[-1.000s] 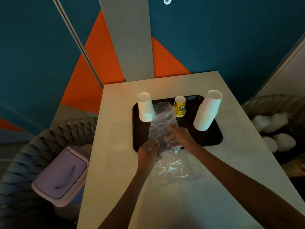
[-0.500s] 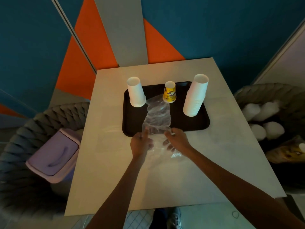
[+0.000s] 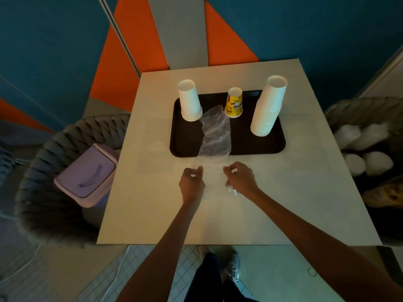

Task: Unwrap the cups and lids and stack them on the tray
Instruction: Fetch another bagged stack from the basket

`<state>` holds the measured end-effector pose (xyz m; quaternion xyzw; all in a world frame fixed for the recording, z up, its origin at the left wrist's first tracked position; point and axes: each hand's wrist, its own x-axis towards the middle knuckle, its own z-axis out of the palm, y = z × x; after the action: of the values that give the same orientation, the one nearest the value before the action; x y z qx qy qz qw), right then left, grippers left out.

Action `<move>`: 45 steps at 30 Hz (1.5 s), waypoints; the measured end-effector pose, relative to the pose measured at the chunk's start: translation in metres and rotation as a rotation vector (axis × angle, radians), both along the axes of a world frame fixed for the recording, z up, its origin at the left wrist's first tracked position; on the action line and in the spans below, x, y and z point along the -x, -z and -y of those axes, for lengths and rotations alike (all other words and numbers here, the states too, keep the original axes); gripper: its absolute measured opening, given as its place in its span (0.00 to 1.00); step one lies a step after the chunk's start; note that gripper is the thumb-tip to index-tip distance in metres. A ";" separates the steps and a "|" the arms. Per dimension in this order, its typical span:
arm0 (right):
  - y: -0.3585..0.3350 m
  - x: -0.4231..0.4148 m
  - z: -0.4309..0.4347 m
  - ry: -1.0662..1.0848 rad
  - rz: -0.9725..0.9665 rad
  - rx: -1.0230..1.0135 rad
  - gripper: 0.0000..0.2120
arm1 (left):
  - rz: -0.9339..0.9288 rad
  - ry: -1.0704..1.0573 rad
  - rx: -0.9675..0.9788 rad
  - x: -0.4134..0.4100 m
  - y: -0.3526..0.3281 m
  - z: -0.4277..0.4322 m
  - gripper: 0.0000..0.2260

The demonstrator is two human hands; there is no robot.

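Left hand (image 3: 192,184): I am watching it hovering low over the near middle of the counter, with its fingers curling in. Thumb and forefinger are meeting on the left edge of the film, pinching it.
Right hand (image 3: 239,178): it is sitting near the left one without touching it, fingers curling the same way and pinching the right edge of the same film. A crumpled bit is glinting under its heel.
Plastic wrapper (image 3: 214,136): clear and creased, it is lying as one long strip. It is starting between the two hands and running away over the tray's near rim, and its far tip is ending between the short white stack and the yellow cup.
Counter (image 3: 152,203): pale and square, it is carrying the tray on its far half.
Lilac bin (image 3: 86,175): I am seeing it left of the counter, resting on a grey woven chair (image 3: 43,182).
Tray (image 3: 270,147): dark with rounded corners, it is holding all three cup groups.
Tall white cup stack (image 3: 268,107): it is standing mouth-down on the tray's right side.
Short white cup stack (image 3: 189,101): it is standing mouth-down at the far-left corner, just beside the wrapper's tip.
Yellow cup (image 3: 234,103): printed and mouth-down, it is standing at the far middle.
Wall (image 3: 305,29): teal, orange and grey panels are filling the background.
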<state>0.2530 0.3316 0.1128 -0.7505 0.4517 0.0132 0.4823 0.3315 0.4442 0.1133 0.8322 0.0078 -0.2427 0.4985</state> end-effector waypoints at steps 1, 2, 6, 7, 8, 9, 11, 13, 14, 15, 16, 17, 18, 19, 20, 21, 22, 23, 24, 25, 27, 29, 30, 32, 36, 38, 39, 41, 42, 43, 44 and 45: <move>0.001 0.000 0.000 0.019 0.035 0.006 0.13 | 0.008 0.011 -0.003 -0.001 -0.001 -0.002 0.12; 0.000 0.000 0.000 0.036 0.068 0.005 0.13 | 0.015 0.020 -0.007 -0.002 -0.002 -0.006 0.13; -0.006 -0.002 0.006 0.084 0.143 -0.075 0.13 | -0.009 0.031 -0.027 -0.010 -0.010 -0.018 0.13; -0.009 -0.002 0.006 0.090 0.160 -0.117 0.14 | -0.031 0.027 -0.017 -0.012 -0.012 -0.019 0.13; -0.011 -0.003 0.006 0.097 0.175 -0.167 0.16 | -0.065 0.017 0.001 -0.014 -0.014 -0.018 0.13; -0.014 -0.004 0.006 0.107 0.186 -0.214 0.19 | -0.106 0.006 0.025 -0.017 -0.016 -0.017 0.12; -0.020 -0.005 0.005 0.118 0.210 -0.274 0.22 | -0.210 -0.029 0.069 -0.023 -0.019 -0.015 0.10; -0.023 0.001 0.004 0.112 0.293 -0.292 0.19 | -0.314 -0.069 0.085 -0.032 -0.024 -0.015 0.15; -0.025 0.005 0.005 0.067 0.351 -0.235 0.17 | -0.362 -0.077 0.105 -0.037 -0.028 -0.015 0.16; -0.028 0.011 0.006 -0.016 0.393 -0.141 0.18 | -0.401 -0.081 0.134 -0.041 -0.032 -0.015 0.17; -0.031 0.018 0.008 -0.120 0.409 -0.022 0.21 | -0.437 -0.084 0.173 -0.045 -0.036 -0.015 0.16; -0.034 0.024 0.008 -0.237 0.412 0.107 0.25 | -0.469 -0.085 0.212 -0.050 -0.039 -0.015 0.15; -0.038 0.027 0.008 -0.348 0.415 0.219 0.28 | -0.495 -0.077 0.239 -0.054 -0.042 -0.016 0.14; -0.043 0.028 0.005 -0.431 0.422 0.301 0.30 | -0.512 -0.056 0.251 -0.059 -0.045 -0.016 0.14; -0.047 0.026 0.004 -0.485 0.432 0.356 0.30 | -0.528 -0.035 0.254 -0.063 -0.049 -0.017 0.13; -0.050 0.022 0.003 -0.508 0.447 0.398 0.29 | -0.541 -0.022 0.252 -0.066 -0.053 -0.017 0.12; -0.052 0.016 0.004 -0.504 0.473 0.432 0.25 | -0.549 -0.019 0.244 -0.069 -0.058 -0.016 0.11; -0.054 0.009 0.006 -0.482 0.509 0.466 0.20 | -0.546 -0.014 0.230 -0.071 -0.063 -0.016 0.11; -0.057 0.002 0.008 -0.451 0.546 0.498 0.15 | -0.524 0.002 0.207 -0.074 -0.068 -0.016 0.11; -0.060 -0.005 0.011 -0.411 0.565 0.508 0.11 | -0.488 0.035 0.172 -0.075 -0.073 -0.016 0.12; -0.070 -0.018 0.014 -0.320 0.543 0.501 0.09 | -0.403 0.111 0.103 -0.083 -0.083 -0.018 0.12; -0.081 -0.029 0.019 -0.255 0.529 0.485 0.10 | -0.330 0.152 0.024 -0.093 -0.094 -0.021 0.13; -0.088 -0.035 0.021 -0.233 0.553 0.471 0.10 | -0.285 0.155 -0.006 -0.099 -0.101 -0.021 0.13; -0.104 -0.049 0.026 -0.196 0.619 0.451 0.10 | -0.152 0.148 0.020 -0.111 -0.116 -0.023 0.15; -0.137 -0.073 0.038 -0.183 0.663 0.399 0.08 | 0.378 0.190 0.262 -0.125 -0.152 -0.018 0.19; -0.154 -0.083 0.041 -0.221 0.689 0.402 0.08 | 0.640 0.355 0.295 -0.128 -0.176 -0.015 0.23; -0.162 -0.087 0.041 -0.239 0.699 0.409 0.08 | 0.763 0.468 0.232 -0.129 -0.185 -0.012 0.27; -0.176 -0.094 0.039 -0.258 0.731 0.387 0.10 | 0.978 0.654 0.055 -0.130 -0.200 -0.004 0.32; -0.182 -0.098 0.038 -0.272 0.749 0.371 0.11 | 1.064 0.685 -0.002 -0.132 -0.205 -0.001 0.30; -0.186 -0.101 0.038 -0.285 0.763 0.350 0.11 | 1.135 0.686 -0.014 -0.131 -0.209 0.002 0.25; -0.189 -0.103 0.037 -0.293 0.782 0.315 0.10 | 1.176 0.674 0.032 -0.133 -0.211 0.004 0.19; -0.192 -0.105 0.037 -0.286 0.810 0.258 0.10 | 1.185 0.658 0.111 -0.136 -0.214 0.006 0.13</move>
<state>0.3582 0.2943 0.3046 -0.8041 0.1161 -0.2716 0.5159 0.4678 0.4382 0.3275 0.7570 -0.5325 0.1151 0.3608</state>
